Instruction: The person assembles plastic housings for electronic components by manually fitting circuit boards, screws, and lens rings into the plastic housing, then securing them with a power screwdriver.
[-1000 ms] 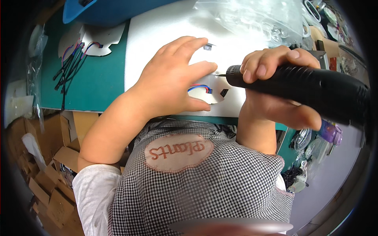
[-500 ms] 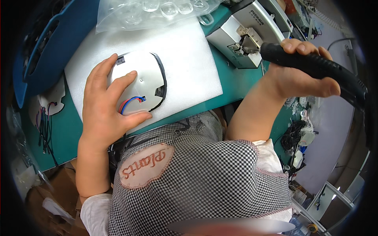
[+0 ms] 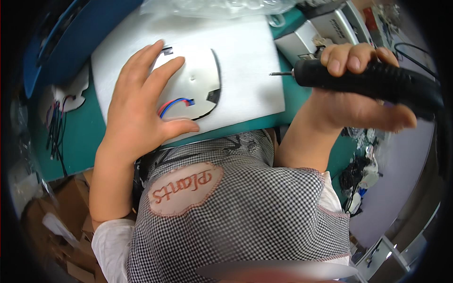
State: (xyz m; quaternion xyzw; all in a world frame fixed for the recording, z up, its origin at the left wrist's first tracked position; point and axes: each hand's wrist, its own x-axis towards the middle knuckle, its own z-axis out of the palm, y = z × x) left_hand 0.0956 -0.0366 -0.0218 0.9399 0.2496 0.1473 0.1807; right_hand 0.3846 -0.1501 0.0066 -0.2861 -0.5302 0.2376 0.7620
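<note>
A white rounded panel (image 3: 192, 89) with a black rim lies on a white foam sheet (image 3: 250, 52). Red and blue wires (image 3: 177, 104) come out of a small hole in it and pass under my left hand (image 3: 141, 96). That hand rests over the panel's left side, fingers spread, thumb along the near edge. My right hand (image 3: 361, 80) is wrapped round a black electric screwdriver (image 3: 373, 82), held up to the right of the foam. Its thin bit (image 3: 281, 73) points left toward the panel without touching it.
Behind the screwdriver stands a silver box-shaped machine (image 3: 302, 40). A blue bin (image 3: 61, 42) is at the far left, a clear bag of plastic parts (image 3: 222, 5) at the back. Another white panel with dark cables (image 3: 56, 127) lies on the green mat (image 3: 82, 146).
The screwdriver's tip has come away from the silver machine, and its bit now shows. The whole view has shifted a little. My left hand stays on the panel.
</note>
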